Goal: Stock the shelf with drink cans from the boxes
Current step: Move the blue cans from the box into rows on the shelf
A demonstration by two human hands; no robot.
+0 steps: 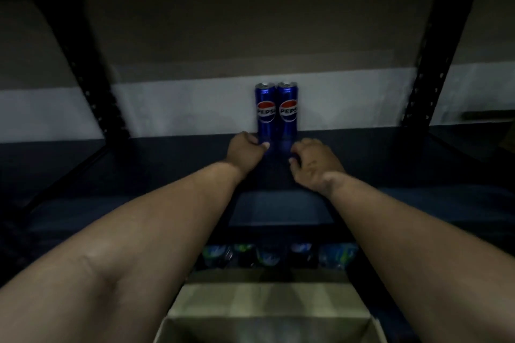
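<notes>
Left hand (246, 152) curled low around the foot of the left can (265, 113), thumb against its base, apparently gripping it. Right hand (313, 160) just short of the right can (287, 111), fingers loosely bent, holding nothing, no clear contact. Both cans directly ahead of the hands, upright at the back of the dark shelf (390, 153) against the pale wall, sides touching, long axes vertical, tops up, logos facing the camera. Left hand nearer its can. Below, near the body, an open cardboard box (267, 323); probably the next reach.
</notes>
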